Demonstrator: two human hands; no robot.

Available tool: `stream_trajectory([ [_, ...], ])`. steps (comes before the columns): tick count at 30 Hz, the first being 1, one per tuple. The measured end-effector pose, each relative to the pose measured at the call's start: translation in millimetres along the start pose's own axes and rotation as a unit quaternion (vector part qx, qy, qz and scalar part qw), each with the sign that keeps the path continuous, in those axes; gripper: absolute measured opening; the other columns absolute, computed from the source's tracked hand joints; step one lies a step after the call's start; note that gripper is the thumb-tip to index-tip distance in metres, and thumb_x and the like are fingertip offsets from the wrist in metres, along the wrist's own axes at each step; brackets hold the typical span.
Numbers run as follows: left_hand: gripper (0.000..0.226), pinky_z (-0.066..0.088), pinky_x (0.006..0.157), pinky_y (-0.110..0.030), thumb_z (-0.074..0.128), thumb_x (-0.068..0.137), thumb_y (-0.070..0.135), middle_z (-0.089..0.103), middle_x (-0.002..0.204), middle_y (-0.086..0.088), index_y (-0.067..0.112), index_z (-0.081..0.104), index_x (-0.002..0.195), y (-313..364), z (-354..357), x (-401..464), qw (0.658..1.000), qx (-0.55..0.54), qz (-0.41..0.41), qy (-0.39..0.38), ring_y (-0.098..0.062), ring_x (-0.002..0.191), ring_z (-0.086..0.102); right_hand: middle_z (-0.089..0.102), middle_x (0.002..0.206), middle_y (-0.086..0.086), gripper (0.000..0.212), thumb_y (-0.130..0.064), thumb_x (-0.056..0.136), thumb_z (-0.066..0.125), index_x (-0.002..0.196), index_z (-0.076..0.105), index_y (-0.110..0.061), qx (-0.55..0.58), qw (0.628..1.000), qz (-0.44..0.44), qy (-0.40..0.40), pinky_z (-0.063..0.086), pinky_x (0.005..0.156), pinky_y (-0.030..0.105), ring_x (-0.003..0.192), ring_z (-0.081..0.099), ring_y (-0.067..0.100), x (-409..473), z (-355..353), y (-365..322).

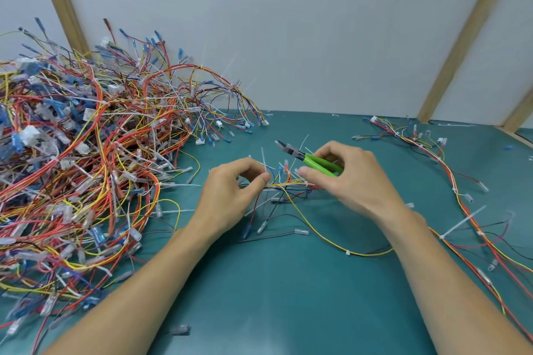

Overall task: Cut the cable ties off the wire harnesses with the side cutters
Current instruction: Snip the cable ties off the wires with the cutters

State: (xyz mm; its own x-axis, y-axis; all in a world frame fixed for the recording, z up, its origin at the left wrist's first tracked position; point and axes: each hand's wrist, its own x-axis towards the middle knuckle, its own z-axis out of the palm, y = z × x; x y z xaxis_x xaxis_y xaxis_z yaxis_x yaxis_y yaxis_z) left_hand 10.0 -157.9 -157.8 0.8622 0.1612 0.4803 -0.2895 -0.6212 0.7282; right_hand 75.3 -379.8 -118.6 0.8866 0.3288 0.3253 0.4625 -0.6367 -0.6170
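A wire harness [291,183] of red, yellow and blue wires runs between my two hands at the middle of the green table [288,282]. My left hand [230,196] pinches the harness at a white cable tie [264,160] whose tail sticks up. My right hand [346,179] grips the green-handled side cutters [305,157], and its fingertips also touch the wires. The cutters' dark jaws point up and left, above the harness and clear of the tie.
A big tangled pile of harnesses [86,158] fills the left side of the table. Another harness [467,202] trails along the right side, with a loose cable tie [461,220] across it. A white wall with wooden battens stands behind.
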Motion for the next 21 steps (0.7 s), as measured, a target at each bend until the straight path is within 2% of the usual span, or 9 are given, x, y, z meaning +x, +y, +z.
stream_trajectory([
  [3, 0.008, 0.047, 0.073, -0.018, 0.075, 0.088, 0.017, 0.073, 0.075, 0.009, 0.022, 0.072, 0.083, -0.6, -1.8, 2.5, 0.999, -0.034, -0.033, 0.016, -0.005, 0.075, 0.067, 0.072, 0.084, -0.021, 0.048, -0.079, 0.064, 0.073, 0.089, 0.069, -0.039, -0.062, 0.998, -0.009, -0.026, 0.055, 0.082, 0.039, 0.090, 0.066, 0.007, 0.7, -9.1, 3.1],
  [5, 0.007, 0.049, 0.068, -0.028, 0.075, 0.089, 0.017, 0.073, 0.076, 0.005, 0.020, 0.073, 0.083, -1.7, -2.8, 3.7, 0.995, -0.078, -0.064, 0.007, -0.007, 0.071, 0.066, 0.071, 0.084, -0.021, 0.046, -0.078, 0.063, 0.077, 0.089, 0.070, -0.040, -0.078, 0.996, -0.011, -0.048, 0.055, 0.082, 0.039, 0.090, 0.065, 0.005, 0.7, -11.6, 3.8],
  [7, 0.008, 0.046, 0.063, -0.023, 0.074, 0.090, 0.018, 0.072, 0.077, 0.004, 0.020, 0.074, 0.082, -2.9, -2.9, 4.0, 0.992, -0.099, -0.075, 0.003, -0.006, 0.069, 0.062, 0.071, 0.083, -0.021, 0.047, -0.080, 0.062, 0.075, 0.087, 0.071, -0.040, -0.089, 0.994, -0.021, -0.065, 0.055, 0.080, 0.037, 0.087, 0.064, 0.005, 0.2, -12.4, 3.7],
  [9, 0.009, 0.045, 0.063, -0.019, 0.073, 0.092, 0.022, 0.072, 0.079, 0.005, 0.021, 0.075, 0.083, -2.9, -2.0, 4.1, 0.993, -0.096, -0.072, 0.010, -0.007, 0.070, 0.061, 0.071, 0.081, -0.023, 0.048, -0.083, 0.061, 0.072, 0.086, 0.072, -0.042, -0.099, 0.992, -0.028, -0.074, 0.055, 0.078, 0.035, 0.084, 0.064, 0.004, 0.0, -12.6, 2.4],
  [13, 0.010, 0.052, 0.070, -0.031, 0.072, 0.092, 0.024, 0.069, 0.085, 0.005, 0.021, 0.075, 0.083, -1.4, -0.3, 5.2, 0.994, -0.087, -0.069, 0.019, -0.018, 0.077, 0.064, 0.072, 0.083, -0.021, 0.050, -0.086, 0.059, 0.072, 0.088, 0.072, -0.044, -0.129, 0.988, -0.030, -0.077, 0.054, 0.077, 0.034, 0.085, 0.063, 0.007, 0.1, -9.7, 1.0],
  [17, 0.009, 0.050, 0.067, -0.029, 0.075, 0.090, 0.024, 0.068, 0.082, 0.010, 0.021, 0.075, 0.081, -1.0, -0.7, 5.3, 0.993, -0.089, -0.074, 0.029, -0.018, 0.078, 0.065, 0.070, 0.084, -0.021, 0.047, -0.084, 0.061, 0.074, 0.089, 0.070, -0.046, -0.146, 0.986, -0.030, -0.068, 0.053, 0.078, 0.033, 0.088, 0.062, 0.009, -0.8, -4.8, -0.4],
  [21, 0.008, 0.047, 0.072, -0.027, 0.074, 0.090, 0.025, 0.065, 0.082, 0.011, 0.022, 0.075, 0.082, -0.1, -2.1, 5.2, 0.995, -0.068, -0.060, 0.033, -0.014, 0.076, 0.060, 0.069, 0.083, -0.023, 0.048, -0.083, 0.064, 0.073, 0.092, 0.071, -0.045, -0.159, 0.985, -0.041, -0.044, 0.051, 0.074, 0.032, 0.088, 0.060, 0.009, -1.6, -3.7, -2.2],
])
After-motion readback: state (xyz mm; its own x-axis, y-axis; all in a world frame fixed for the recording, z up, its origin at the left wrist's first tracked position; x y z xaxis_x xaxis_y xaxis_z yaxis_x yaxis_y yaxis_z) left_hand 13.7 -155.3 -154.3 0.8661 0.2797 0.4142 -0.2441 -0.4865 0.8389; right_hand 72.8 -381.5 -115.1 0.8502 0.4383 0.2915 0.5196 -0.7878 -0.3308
